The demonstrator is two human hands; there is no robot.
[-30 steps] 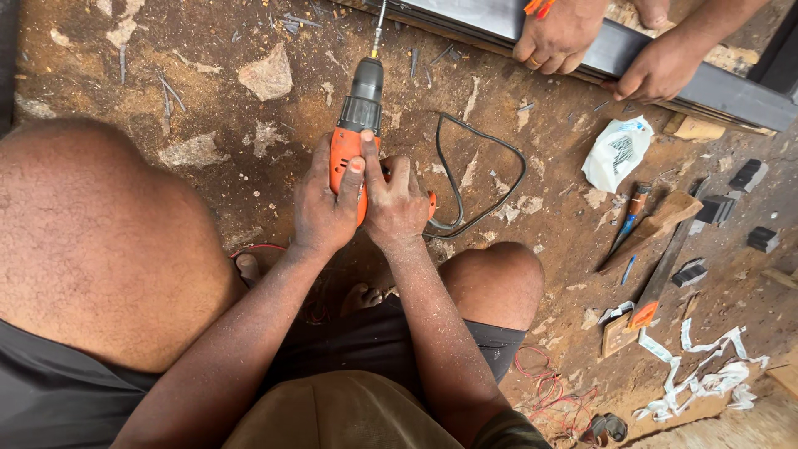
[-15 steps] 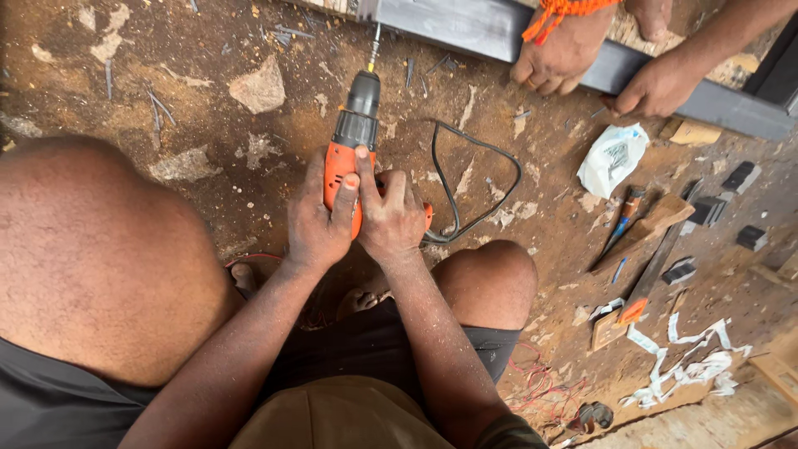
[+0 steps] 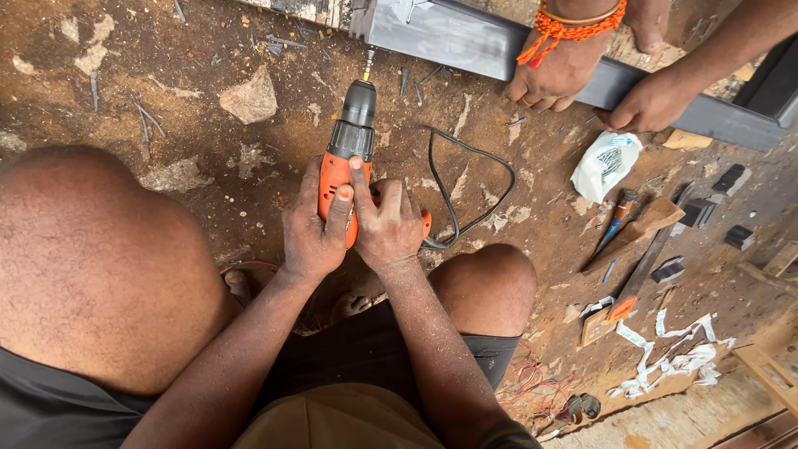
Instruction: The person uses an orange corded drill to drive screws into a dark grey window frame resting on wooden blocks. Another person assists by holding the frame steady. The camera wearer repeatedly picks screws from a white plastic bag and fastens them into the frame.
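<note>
Nearest the camera, the person squats on the dirt floor (image 3: 249,166), both knees bare, and both forearms reach forward to an orange and grey drill (image 3: 347,158). The left hand (image 3: 314,229) wraps the orange body from the left, its grip clamped around the drill with a thumb laid along the top; the right hand (image 3: 389,224) closes on the handle from the right, grip likewise tight. A black cord (image 3: 465,179) loops away to the right of the drill over the floor. The drill's bit (image 3: 368,60) points far, and its tip sits at or just short of the near face of a grey metal bar (image 3: 465,41) lying across the far side; whether it touches cannot be told. No hole shows on the bar near the tip, so the drilling looks barely begun or not begun. Farther right, another person's two hands (image 3: 557,79) press down on the bar, steadying it. On the right lie a white bag (image 3: 605,165), a screwdriver (image 3: 615,218), and paper scraps (image 3: 665,357).
</note>
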